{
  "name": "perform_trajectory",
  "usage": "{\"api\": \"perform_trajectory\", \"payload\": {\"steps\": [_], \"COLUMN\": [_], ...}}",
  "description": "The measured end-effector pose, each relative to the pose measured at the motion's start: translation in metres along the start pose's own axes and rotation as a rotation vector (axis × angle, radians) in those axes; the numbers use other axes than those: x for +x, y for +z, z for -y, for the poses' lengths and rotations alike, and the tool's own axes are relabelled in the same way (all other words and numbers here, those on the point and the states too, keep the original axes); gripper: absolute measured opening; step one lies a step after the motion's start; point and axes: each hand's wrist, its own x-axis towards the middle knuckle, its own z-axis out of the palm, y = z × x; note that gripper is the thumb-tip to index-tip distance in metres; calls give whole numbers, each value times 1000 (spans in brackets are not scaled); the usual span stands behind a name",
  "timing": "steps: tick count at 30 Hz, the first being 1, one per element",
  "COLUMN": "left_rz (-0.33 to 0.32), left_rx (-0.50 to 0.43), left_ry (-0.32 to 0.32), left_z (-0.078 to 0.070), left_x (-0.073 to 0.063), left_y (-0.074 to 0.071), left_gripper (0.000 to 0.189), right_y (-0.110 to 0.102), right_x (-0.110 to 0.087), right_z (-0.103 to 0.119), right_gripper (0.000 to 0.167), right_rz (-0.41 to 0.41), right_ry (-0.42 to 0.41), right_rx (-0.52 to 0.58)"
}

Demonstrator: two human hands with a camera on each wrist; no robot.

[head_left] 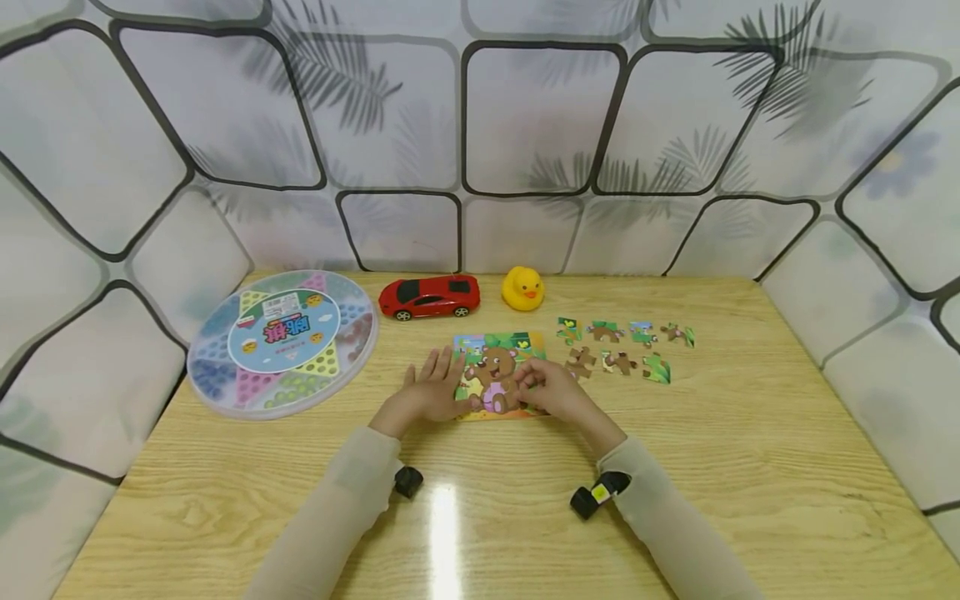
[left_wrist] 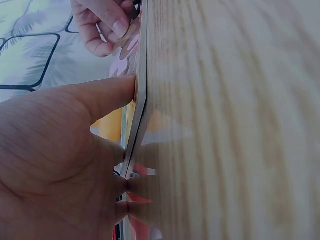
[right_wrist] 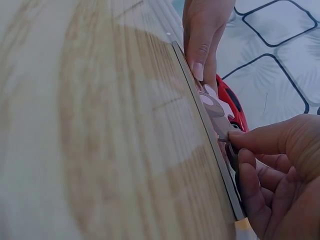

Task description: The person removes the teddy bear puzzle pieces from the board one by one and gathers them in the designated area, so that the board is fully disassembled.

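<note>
A jigsaw puzzle board (head_left: 491,367) with a brown bear picture lies flat on the table in the head view. My left hand (head_left: 435,392) is at its left side, fingers spread and straight; in the left wrist view the thumb (left_wrist: 112,97) presses on the board near its edge. Over the board's right part, my right hand (head_left: 555,392) pinches a puzzle piece (right_wrist: 224,140) between thumb and curled fingers, low against the board. That piece is mostly hidden by the fingers. In the left wrist view, brown shows under the right thumb.
Several loose puzzle pieces (head_left: 618,362) lie in two rows right of the board. Behind it stand a red toy car (head_left: 431,297) and a yellow rubber duck (head_left: 522,289). A round Chinese checkers set (head_left: 262,392) lies at the left. Patterned padded walls (head_left: 540,125) enclose the wooden table (head_left: 750,467).
</note>
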Motion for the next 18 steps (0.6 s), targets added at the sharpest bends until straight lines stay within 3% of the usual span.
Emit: {"api": "perform_trajectory", "payload": {"steps": [12, 18], "left_rz": [9, 6], "left_rx": [-17, -12], "left_ry": [11, 20], "left_z": [-7, -8], "left_x": [-13, -17], "left_y": [-9, -11], "left_gripper": [86, 87], "right_y": [-6, -14], "right_x": [0, -2], "right_z": [-4, -4], "right_gripper": [18, 20], "right_rz": [5, -4], "right_ry": [59, 89], "right_rx": [185, 224]}}
